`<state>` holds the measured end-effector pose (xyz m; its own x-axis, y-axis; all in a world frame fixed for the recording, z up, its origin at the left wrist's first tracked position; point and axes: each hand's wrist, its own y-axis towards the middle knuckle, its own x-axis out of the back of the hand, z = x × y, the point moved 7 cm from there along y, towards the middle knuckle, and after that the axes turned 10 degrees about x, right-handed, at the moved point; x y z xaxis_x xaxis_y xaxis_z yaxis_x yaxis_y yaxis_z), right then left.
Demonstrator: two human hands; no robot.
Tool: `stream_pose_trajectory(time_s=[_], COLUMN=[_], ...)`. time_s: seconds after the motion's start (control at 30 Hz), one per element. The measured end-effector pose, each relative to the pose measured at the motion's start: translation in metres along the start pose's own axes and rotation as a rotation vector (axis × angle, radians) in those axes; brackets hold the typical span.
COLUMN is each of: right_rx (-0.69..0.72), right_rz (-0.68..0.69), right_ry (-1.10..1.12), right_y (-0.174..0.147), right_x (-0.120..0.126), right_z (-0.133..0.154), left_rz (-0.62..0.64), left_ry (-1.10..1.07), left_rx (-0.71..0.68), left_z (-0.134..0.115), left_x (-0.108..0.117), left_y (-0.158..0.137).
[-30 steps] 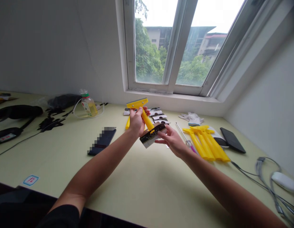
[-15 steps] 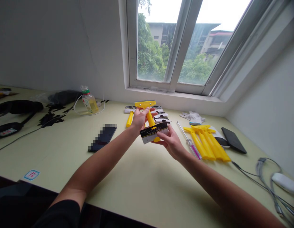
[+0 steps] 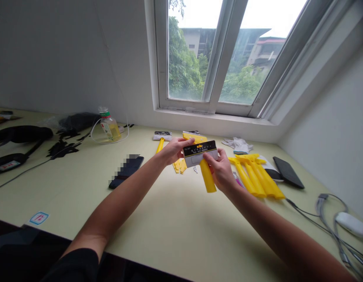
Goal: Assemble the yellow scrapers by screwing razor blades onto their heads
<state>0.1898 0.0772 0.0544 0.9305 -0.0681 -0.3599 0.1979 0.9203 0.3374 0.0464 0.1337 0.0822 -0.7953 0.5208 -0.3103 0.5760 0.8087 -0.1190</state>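
A yellow scraper with its handle [image 3: 208, 176] pointing down toward me is held above the table. A black-and-white printed card [image 3: 196, 158] sits across it just below the scraper's head, and the handle emerges below the card. My left hand [image 3: 176, 151] is closed on the card's upper left corner, thumb by the scraper head. With its thumb on the card's lower front, my right hand [image 3: 221, 166] grips the card and the handle from the right. Beyond my hands lie flat yellow pieces [image 3: 180, 166], small screws [image 3: 195, 169] and another carded yellow scraper [image 3: 160, 144].
Several yellow scraper handles [image 3: 257, 176] lie at right, beside a partly hidden screwdriver [image 3: 238, 179]. Behind them are white gloves [image 3: 238, 144] and a black phone-like slab [image 3: 288, 173]. At left are a dark phone [image 3: 127, 172] and a bottle [image 3: 110, 126]. Cables [image 3: 331, 223] trail at right.
The card has moved up the handle from its lower end to near the head. My left hand has shifted from the scraper's handle to the card's corner. The scraper has moved lower and right.
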Motion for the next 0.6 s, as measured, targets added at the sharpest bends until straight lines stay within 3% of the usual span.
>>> stream_pose_trajectory(time_s=[0.17,0.6], right_rx=[0.045,0.042], right_rz=[-0.041,-0.003], right_ry=[0.044,0.064], right_y=[0.009,0.014], right_x=[0.007,0.008], right_z=[0.012,0.026], left_rz=[0.040,0.281], left_ry=[-0.025,0.236], left_rx=[0.034,0.061], left_z=[0.002,-0.002], left_x=[-0.002,-0.036], left_y=[-0.001,-0.021])
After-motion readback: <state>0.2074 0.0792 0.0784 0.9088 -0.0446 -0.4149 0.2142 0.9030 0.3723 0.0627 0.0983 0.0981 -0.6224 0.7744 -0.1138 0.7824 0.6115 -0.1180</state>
